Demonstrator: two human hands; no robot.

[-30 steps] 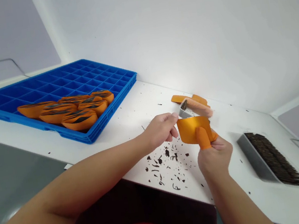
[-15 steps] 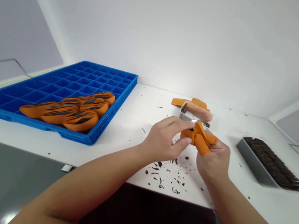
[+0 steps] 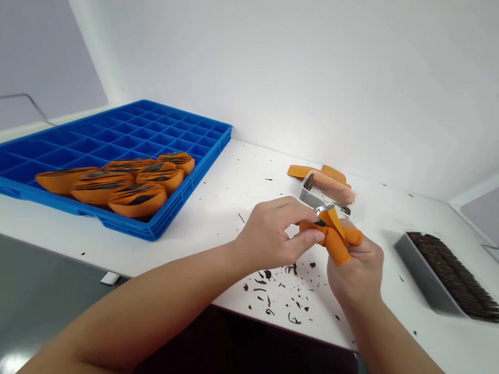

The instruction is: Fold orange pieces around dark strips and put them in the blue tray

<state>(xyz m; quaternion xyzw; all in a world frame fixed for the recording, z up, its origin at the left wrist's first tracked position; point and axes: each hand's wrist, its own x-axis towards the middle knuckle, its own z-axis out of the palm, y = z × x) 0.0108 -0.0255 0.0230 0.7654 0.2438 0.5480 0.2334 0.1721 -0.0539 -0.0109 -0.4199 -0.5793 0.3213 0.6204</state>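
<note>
My right hand (image 3: 357, 268), with orange coverings that look like finger cots on its fingers, grips a folded orange wrapper (image 3: 330, 219). A shiny silver piece (image 3: 324, 208) shows at the wrapper's top edge; its kind I cannot make out. My left hand (image 3: 281, 233) comes in from the left, thumb and forefinger pinching the wrapper's left side, where something dark shows between them. Under the hands, dark flakes (image 3: 268, 274) lie scattered on the white table (image 3: 216, 218). Just behind them sits a small clear container (image 3: 310, 193) with dark bits and peach-orange sheets.
At the left stands a blue compartment tray (image 3: 151, 229) with several orange bundles (image 3: 137, 199) with dark layers in its near corner. On the right is a grey box (image 3: 430, 278) full of dark thin strips (image 3: 455, 274). Orange pieces (image 3: 301, 170) lie by the white wall (image 3: 307, 75).
My left fingertips have drawn in and closed on the wrapper's side, the forefinger now bent lower. More of the silver piece shows. The view has shifted slightly.
</note>
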